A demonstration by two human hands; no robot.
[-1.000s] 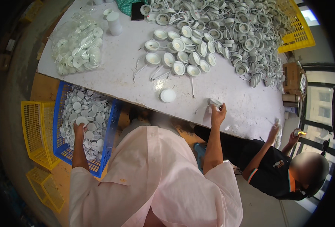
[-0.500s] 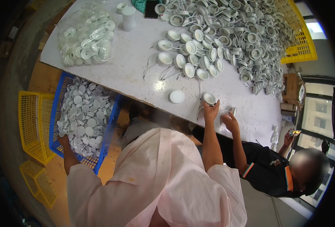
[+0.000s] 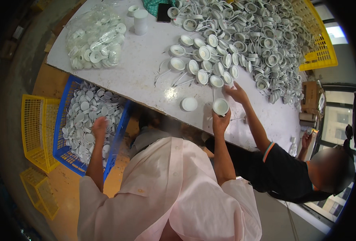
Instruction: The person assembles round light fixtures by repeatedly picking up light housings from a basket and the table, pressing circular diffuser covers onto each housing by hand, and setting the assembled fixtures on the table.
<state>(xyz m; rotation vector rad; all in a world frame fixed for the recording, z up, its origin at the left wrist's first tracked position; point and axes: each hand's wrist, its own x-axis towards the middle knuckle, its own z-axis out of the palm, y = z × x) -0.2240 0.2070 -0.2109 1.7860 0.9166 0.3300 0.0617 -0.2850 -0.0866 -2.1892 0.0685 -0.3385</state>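
Right hand [image 3: 220, 120] is gripping a white round cup-shaped part [image 3: 220, 107] at ctr frame, fingers wrapped under it, open mouth facing up, just over the tabletop [image 3: 146, 68] near its front edge. Forearm is rising nearly straight up from the pink sleeve at bottom ctr. A second white disc [image 3: 189, 104] is lying just left of the held part, closer to this hand than to the other. Left hand [image 3: 99, 125] is reaching down at left of frame into the blue crate [image 3: 61, 140] of white discs w/ wires, fingers buried among them; can't tell whether it is clenched on one. Arm is extended, elbow low. A co-worker's hand [image 3: 237, 93] is resting just up-right of the held part, beside rows of white fittings [image 3: 210, 66]. Yellow crates [image 3: 31, 128] are sitting at far left.
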